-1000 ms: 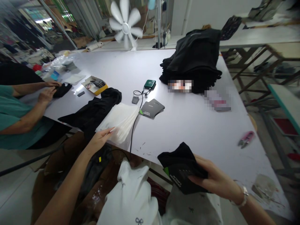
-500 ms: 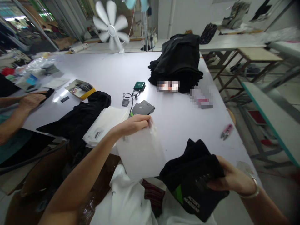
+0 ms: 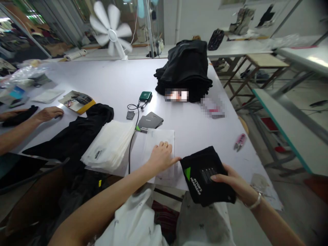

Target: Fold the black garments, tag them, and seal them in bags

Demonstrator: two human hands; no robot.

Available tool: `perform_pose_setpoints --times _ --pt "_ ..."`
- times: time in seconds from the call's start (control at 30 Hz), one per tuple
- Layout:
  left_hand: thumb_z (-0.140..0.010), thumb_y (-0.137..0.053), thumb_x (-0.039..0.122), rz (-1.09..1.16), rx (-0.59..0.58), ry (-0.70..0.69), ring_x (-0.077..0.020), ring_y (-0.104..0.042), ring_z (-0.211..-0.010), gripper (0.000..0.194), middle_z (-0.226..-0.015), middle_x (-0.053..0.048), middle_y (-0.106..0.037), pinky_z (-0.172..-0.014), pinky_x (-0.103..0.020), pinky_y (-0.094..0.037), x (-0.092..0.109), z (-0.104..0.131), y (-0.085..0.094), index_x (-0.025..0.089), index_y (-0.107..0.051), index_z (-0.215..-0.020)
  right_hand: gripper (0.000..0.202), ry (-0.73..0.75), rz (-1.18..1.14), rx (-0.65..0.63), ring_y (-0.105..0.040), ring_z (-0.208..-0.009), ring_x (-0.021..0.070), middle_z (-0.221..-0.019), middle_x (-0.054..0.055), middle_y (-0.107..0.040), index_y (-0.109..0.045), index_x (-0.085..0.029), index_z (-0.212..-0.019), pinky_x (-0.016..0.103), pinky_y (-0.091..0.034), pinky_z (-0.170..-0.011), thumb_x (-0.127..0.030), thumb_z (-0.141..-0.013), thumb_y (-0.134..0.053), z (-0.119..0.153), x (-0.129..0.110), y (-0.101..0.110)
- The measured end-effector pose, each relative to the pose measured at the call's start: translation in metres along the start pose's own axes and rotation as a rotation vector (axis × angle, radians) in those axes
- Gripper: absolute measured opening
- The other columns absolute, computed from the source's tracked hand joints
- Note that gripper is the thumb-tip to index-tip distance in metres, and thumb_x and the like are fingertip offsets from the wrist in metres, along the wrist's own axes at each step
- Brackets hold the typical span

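Note:
My right hand (image 3: 232, 181) grips a folded black headgear (image 3: 217, 157), its thumb on a black card (image 3: 196, 176) with a green corner and the print "ACTOR'S HEADGEAR". A small dark label also shows beside the thumb. My left hand (image 3: 162, 155) lies on a frosted plastic bag (image 3: 156, 136) flat near the table's front edge. Its fingers are slightly bent and its thumb points out to the right, close to the headgear's left corner. Left of that bag is a thick stack of similar bags (image 3: 107, 143). Two or more loose cards (image 3: 151, 120) lie just beyond it.
A tall pile of black garments (image 3: 187, 65) stands at the back of the table. Pink thread snips (image 3: 240, 142) lie at right. A green device with a cable (image 3: 145, 96), black cloth (image 3: 77, 130), an open box (image 3: 77, 100) and a co-worker's hand (image 3: 50, 114) are leftward.
My left hand has laid the bag it was holding up flat on the table and now rests on it. The headgear in my right hand has risen and turned its card more toward me.

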State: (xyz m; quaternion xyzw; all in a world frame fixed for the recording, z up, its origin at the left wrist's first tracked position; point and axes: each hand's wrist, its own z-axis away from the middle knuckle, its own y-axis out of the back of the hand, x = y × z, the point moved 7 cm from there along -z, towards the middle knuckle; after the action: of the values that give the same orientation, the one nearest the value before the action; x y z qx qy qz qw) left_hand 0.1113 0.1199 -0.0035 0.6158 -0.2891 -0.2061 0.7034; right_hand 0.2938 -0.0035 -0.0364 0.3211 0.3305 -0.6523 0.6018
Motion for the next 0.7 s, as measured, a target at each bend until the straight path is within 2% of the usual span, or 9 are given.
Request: perform_pose_setpoints --times 0.1,0.27,0.47,0.7 --pt "-0.078 -0.037 0.059 0.016 -0.095 0.020 -0.0270 -0.044 -0.098 0.048 -0.098 -0.013 -0.053 -0.074 -0.039 -0.041 -0.002 0.008 -0.013 0.016 -0.055 -0.086 0.044 -0.053 -0.039 -0.037 -0.062 -0.072 0.0222 -0.086 0.006 -0.065 -0.054 -0.014 -0.100 0.033 -0.051 -0.063 -0.030 -0.061 -0.067 -0.001 0.009 0.000" --pt "-0.078 -0.044 0.039 0.036 -0.204 -0.034 -0.0243 -0.047 -0.092 0.026 -0.087 -0.007 -0.056 -0.070 -0.037 -0.042 -0.012 0.002 -0.016 0.018 -0.057 -0.071 0.044 -0.067 -0.036 -0.069 -0.062 -0.071 0.0223 -0.085 0.006 -0.065 -0.055 -0.014 -0.099 0.034 -0.052 -0.062 -0.031 -0.060 -0.066 -0.002 0.009 -0.006" --pt "-0.073 -0.045 0.039 -0.026 -0.164 -0.109 -0.0261 -0.050 -0.087 0.028 -0.084 -0.011 -0.058 -0.068 -0.038 -0.043 -0.008 0.001 -0.010 0.016 -0.060 -0.073 0.043 -0.033 0.009 -0.099 -0.061 -0.072 0.0210 -0.084 0.005 -0.065 -0.056 -0.013 -0.098 0.031 -0.051 -0.061 -0.029 -0.059 -0.066 -0.004 0.005 -0.012" --pt "-0.069 -0.047 0.026 -0.100 -0.190 -0.214 -0.0266 -0.055 -0.080 0.025 -0.079 -0.014 -0.061 -0.065 -0.036 -0.044 -0.001 -0.002 -0.003 0.010 -0.061 -0.080 0.041 -0.040 -0.016 -0.148 -0.061 -0.072 0.0191 -0.085 0.004 -0.065 -0.056 -0.014 -0.098 0.029 -0.051 -0.061 -0.025 -0.060 -0.067 0.000 0.006 -0.021"
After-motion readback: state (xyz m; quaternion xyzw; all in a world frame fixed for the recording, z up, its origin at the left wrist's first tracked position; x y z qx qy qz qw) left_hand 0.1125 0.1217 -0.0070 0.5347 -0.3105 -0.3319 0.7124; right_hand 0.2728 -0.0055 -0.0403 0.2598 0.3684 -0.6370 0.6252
